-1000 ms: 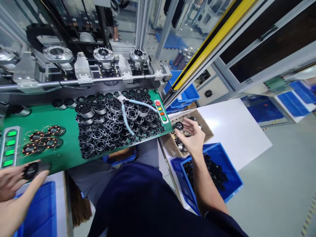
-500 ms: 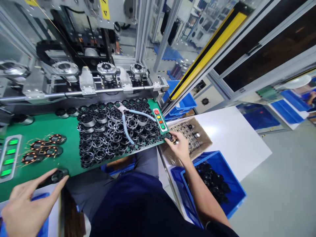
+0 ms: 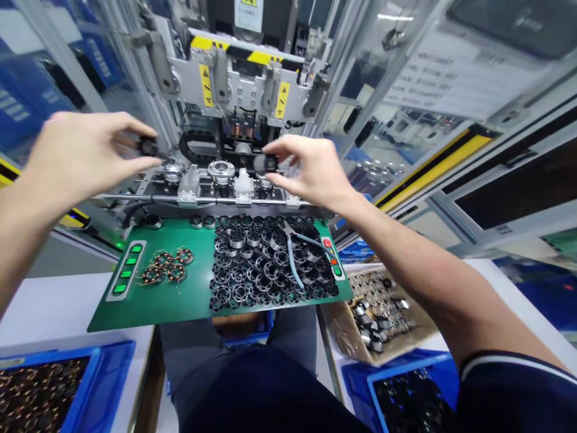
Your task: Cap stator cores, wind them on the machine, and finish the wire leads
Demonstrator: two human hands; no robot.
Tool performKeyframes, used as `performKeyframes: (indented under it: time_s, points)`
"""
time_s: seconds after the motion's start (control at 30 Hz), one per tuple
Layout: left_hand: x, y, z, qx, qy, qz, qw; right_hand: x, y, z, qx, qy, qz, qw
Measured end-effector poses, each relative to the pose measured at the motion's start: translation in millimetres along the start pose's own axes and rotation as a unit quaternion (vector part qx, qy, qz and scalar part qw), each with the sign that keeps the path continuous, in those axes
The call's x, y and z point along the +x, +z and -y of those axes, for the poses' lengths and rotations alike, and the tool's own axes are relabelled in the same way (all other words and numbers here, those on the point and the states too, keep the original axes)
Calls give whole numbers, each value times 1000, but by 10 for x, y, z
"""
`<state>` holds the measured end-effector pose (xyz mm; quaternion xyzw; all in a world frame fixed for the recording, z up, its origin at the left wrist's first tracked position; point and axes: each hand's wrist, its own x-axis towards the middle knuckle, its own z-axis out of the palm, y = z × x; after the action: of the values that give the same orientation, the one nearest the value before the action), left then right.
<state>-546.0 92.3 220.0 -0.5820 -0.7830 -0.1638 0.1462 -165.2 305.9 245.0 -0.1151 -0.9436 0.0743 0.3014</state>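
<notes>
My left hand (image 3: 90, 150) is raised at the left of the machine, its thumb and fingers pinching a black stator core (image 3: 148, 146), slightly blurred. In front of the machine's holders, my right hand (image 3: 313, 168) grips another stator core (image 3: 265, 163), dark with a grey side, between thumb and fingers. Below them on the green worktop (image 3: 193, 313) stand many black and silver stator cores (image 3: 238, 264) in close rows. Pliers with light blue handles (image 3: 293, 255) lie on top of these. Several copper-wound stators (image 3: 166, 267) lie to the left.
The machine's round metal holders (image 3: 220, 171) stand behind a rail. Green buttons (image 3: 126, 270) are at the left, a red-topped button panel (image 3: 332, 258) at the right. A cardboard box (image 3: 347, 331) of metal parts and blue bins (image 3: 90, 385) flank the worktop.
Both hands have risen from the worktop's two sides towards the machine, each still with a stator core. The head view has turned left and up.
</notes>
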Motion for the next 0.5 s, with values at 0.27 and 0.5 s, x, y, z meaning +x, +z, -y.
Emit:
performKeyframes:
  time_s: [0.27,0.5]
  points:
    - [977,713,397,-16,-49,109,993,1360,1349,-198,-115,71,179,974]
    - [1086,1005,804,-56,-35,157,985,1568,1603,-468,-116,50,246,961]
